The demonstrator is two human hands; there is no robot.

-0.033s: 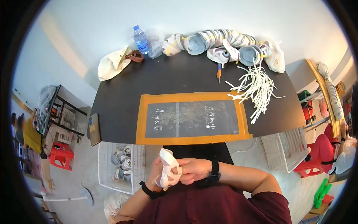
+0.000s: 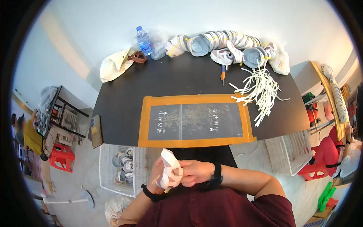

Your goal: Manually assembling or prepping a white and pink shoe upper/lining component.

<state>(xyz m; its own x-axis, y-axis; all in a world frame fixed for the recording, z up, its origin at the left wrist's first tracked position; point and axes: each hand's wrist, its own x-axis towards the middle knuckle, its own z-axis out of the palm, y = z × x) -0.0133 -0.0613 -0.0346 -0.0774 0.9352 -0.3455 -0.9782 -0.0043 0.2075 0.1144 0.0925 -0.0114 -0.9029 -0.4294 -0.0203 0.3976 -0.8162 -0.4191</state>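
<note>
Close to my body, below the table's near edge, I hold a white shoe upper (image 2: 171,172) with brownish patches in both hands. My left hand (image 2: 155,174) is closed around its left side, its fingers partly hidden behind the upper. From the right, my right hand (image 2: 197,172) pinches the upper's edge between thumb and fingers. A bit of yellow shows at the upper's lower end.
The dark table (image 2: 121,102) carries a taped plastic sheet (image 2: 196,143), white laces (image 2: 261,87), an orange-tipped tool (image 2: 222,75), a row of shoe uppers (image 2: 211,39), a water bottle (image 2: 143,39) and a cream bag (image 2: 115,65). White crates (image 2: 140,166) stand below; a phone (image 2: 96,130) lies left.
The shoe upper has tipped very slightly to the left in my hands. My grip looks the same.
</note>
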